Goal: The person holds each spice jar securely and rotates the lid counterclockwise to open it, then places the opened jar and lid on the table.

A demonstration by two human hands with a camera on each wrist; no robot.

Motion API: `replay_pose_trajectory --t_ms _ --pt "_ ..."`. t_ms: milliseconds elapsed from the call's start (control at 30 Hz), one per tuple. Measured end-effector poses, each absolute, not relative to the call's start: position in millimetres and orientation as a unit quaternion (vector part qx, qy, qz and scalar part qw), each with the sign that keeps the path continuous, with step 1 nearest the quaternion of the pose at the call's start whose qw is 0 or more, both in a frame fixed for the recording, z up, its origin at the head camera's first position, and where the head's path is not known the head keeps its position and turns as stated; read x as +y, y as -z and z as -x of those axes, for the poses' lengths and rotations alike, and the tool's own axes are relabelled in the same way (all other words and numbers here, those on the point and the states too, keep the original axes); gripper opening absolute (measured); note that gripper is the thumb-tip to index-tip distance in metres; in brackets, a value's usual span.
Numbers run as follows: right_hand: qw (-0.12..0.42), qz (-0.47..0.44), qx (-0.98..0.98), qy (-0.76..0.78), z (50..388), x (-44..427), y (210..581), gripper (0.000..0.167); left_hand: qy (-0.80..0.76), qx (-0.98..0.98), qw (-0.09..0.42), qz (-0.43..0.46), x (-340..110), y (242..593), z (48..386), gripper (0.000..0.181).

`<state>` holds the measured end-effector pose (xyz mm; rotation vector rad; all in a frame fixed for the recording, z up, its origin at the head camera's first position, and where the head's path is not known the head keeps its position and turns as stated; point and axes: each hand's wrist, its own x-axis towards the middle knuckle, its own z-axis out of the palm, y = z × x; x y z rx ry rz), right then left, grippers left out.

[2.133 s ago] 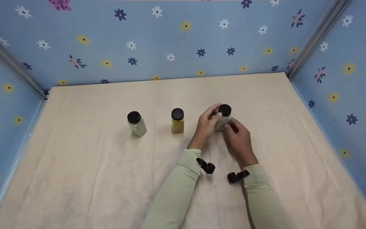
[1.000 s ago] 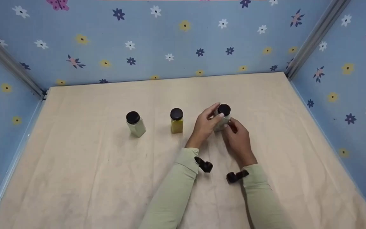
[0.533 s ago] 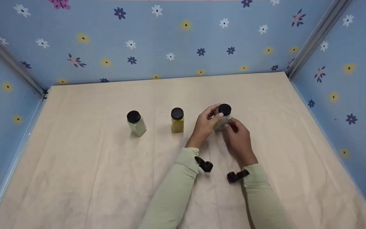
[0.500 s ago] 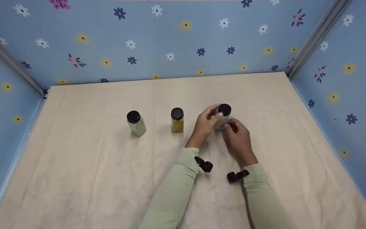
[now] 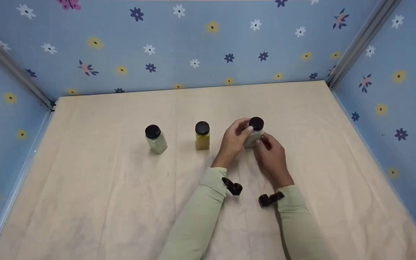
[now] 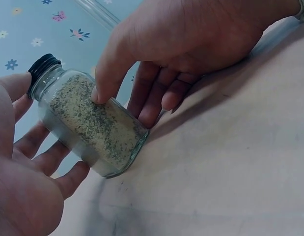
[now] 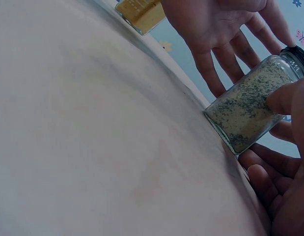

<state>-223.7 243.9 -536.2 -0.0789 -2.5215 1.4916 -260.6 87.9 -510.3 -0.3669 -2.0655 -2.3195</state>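
Note:
Both hands are at a glass spice jar with a black screw cap, upright on the cloth. Flecked green herbs in a pale mix show through the jar's glass in the left wrist view. My left hand holds it from the left, thumb at the cap's edge and fingers around the far side. Low on the right, my right hand grips the same jar, its thumb on the near face and its other fingers partly hidden behind. In the right wrist view the jar's base meets the cloth.
Left of the hands stands a jar of yellow powder with a black cap. Farther left is a jar of pale green powder. A cream cloth covers the table; flowered blue panels rise at the back and sides.

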Motion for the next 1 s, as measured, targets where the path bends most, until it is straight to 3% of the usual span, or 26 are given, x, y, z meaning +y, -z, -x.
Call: replay_pose_trajectory --t_ms 333,633,1000 --pt "0.103 0.034 -0.854 -0.509 225 243 534 0.044 0.732 -0.67 -0.004 0.123 80 479 247 0.032" --pt "0.1 0.027 -0.853 -0.512 223 244 535 0.043 0.7 -0.699 -0.019 0.143 83 507 262 0.046" --pt "0.114 0.013 -0.851 -0.513 223 245 536 0.039 0.692 -0.709 -0.017 0.134 84 508 263 0.044"
